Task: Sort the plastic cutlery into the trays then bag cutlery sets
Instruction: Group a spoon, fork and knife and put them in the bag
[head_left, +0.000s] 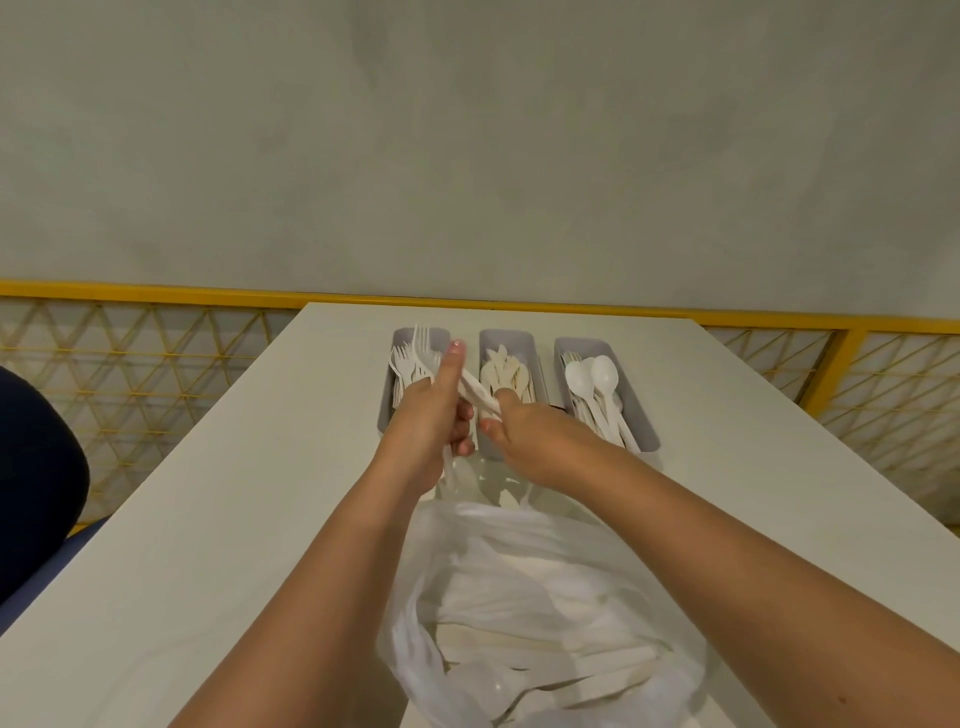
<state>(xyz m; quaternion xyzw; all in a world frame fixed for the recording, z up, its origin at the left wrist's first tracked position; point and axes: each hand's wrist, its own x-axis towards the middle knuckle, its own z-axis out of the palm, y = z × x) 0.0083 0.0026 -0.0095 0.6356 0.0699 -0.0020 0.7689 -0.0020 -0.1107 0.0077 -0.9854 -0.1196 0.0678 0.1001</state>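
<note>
White fork (422, 345), left hand (434, 415); knife (475, 389), right hand (524, 436)

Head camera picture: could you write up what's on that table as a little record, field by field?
Left tray: forks
Middle tray: knives
Right tray: spoons on top
Left hand: grips a fork, tines up, over the left tray
Right hand: pinches a white piece that runs between both hands
Bag: thin plastic, nearest the camera, more white cutlery inside
Table: white
</note>
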